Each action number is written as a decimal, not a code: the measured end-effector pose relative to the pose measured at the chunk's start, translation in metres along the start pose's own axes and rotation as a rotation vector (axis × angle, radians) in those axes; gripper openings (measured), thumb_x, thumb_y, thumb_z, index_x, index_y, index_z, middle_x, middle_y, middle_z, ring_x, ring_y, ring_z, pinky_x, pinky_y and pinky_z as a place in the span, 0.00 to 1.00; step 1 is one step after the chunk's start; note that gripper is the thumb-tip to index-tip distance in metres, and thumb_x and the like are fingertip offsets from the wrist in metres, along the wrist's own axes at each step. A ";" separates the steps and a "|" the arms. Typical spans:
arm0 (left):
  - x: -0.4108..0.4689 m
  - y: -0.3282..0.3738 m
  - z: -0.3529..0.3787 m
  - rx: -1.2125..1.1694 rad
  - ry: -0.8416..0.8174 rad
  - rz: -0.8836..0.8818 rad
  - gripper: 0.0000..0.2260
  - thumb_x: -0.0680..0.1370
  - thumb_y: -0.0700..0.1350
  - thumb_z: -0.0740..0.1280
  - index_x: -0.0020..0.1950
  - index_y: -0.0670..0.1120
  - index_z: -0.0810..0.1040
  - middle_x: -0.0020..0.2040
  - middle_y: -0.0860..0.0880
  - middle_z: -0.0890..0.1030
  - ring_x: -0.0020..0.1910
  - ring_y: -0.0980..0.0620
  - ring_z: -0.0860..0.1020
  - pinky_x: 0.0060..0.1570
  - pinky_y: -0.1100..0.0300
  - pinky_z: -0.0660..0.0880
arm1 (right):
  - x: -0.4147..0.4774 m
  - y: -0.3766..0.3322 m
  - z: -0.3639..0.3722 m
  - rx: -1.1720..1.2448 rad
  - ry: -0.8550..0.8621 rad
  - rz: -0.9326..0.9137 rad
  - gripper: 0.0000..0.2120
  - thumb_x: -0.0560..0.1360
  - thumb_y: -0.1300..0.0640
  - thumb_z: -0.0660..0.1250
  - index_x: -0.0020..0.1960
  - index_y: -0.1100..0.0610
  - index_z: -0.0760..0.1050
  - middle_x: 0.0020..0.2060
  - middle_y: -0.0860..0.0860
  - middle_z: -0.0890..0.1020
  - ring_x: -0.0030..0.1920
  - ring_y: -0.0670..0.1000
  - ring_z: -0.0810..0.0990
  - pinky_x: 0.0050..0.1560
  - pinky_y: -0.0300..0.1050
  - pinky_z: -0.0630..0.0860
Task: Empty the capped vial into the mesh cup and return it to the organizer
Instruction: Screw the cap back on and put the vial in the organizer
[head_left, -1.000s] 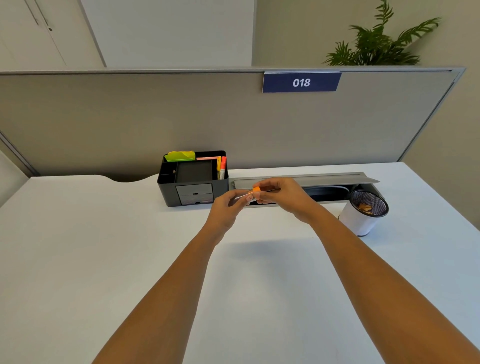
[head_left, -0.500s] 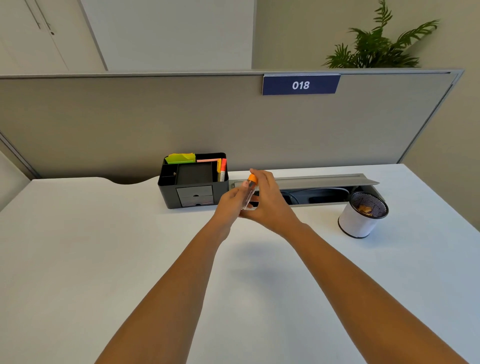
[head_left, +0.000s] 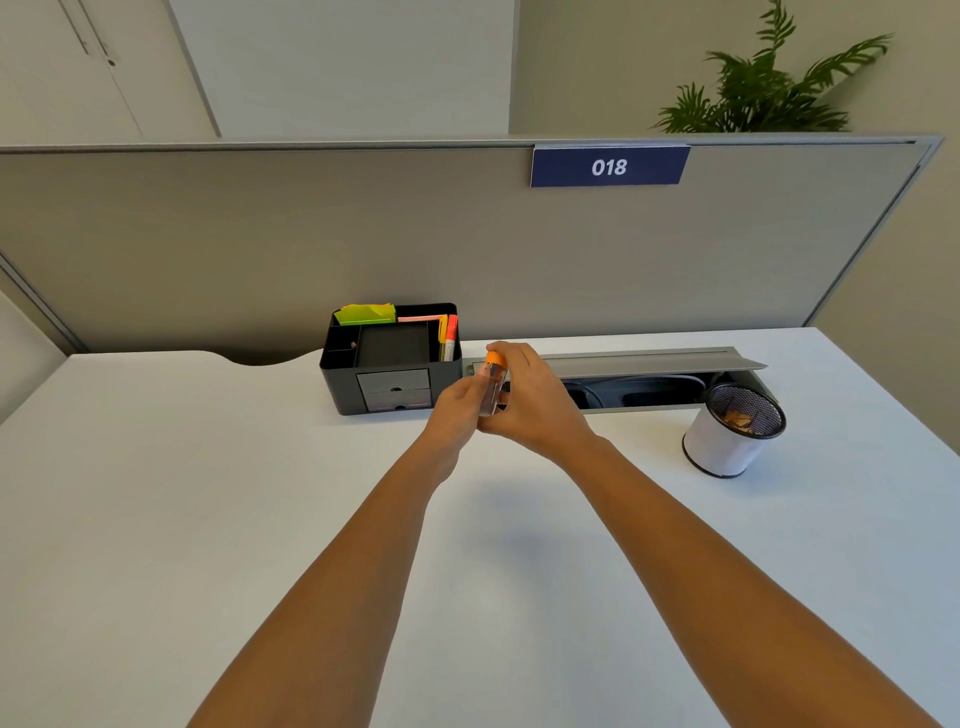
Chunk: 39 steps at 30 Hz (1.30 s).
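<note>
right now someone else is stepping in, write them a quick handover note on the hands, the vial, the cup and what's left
Left hand: closed around the clear vial, holding it roughly upright above the desk, orange cap on top.
Right hand: cupped against the vial's right side, fingers up near the cap.
Mesh cup: on the desk to the right, tan pieces inside.
Organizer: at the back of the desk, just left of the hands.
Done: the vial looks empty and the cap is on, so the pour appears finished.
Left: set the vial into the organizer; I can't tell which compartment it belongs in.
</note>
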<state>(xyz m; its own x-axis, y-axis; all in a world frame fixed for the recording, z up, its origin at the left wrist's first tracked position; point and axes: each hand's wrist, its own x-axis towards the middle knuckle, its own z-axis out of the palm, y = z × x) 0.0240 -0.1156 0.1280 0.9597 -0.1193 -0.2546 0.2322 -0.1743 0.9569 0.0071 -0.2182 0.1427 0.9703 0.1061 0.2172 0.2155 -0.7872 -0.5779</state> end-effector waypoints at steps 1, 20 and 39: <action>0.001 -0.001 -0.003 -0.001 -0.008 0.011 0.22 0.80 0.56 0.54 0.65 0.45 0.73 0.60 0.46 0.78 0.56 0.50 0.75 0.57 0.58 0.68 | 0.001 0.000 -0.001 0.032 -0.020 -0.001 0.39 0.65 0.51 0.75 0.70 0.57 0.61 0.67 0.55 0.69 0.65 0.55 0.70 0.63 0.46 0.70; 0.010 -0.011 -0.051 0.136 0.083 0.229 0.18 0.78 0.49 0.62 0.66 0.46 0.73 0.64 0.46 0.77 0.62 0.50 0.74 0.59 0.58 0.69 | 0.044 -0.018 0.006 0.283 -0.013 0.139 0.17 0.73 0.55 0.68 0.61 0.57 0.75 0.58 0.56 0.80 0.56 0.55 0.80 0.56 0.43 0.73; 0.069 -0.002 -0.134 0.230 0.594 0.440 0.16 0.73 0.37 0.68 0.61 0.45 0.74 0.51 0.43 0.81 0.47 0.51 0.78 0.40 0.78 0.69 | 0.026 0.042 0.073 0.174 -0.007 0.301 0.14 0.78 0.57 0.60 0.62 0.57 0.74 0.60 0.57 0.78 0.57 0.54 0.78 0.59 0.44 0.73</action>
<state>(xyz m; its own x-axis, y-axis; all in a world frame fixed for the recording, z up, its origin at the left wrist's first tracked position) 0.1114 0.0078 0.1269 0.8950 0.3083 0.3225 -0.1669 -0.4390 0.8829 0.0491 -0.2044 0.0668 0.9938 -0.1104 0.0119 -0.0654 -0.6684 -0.7409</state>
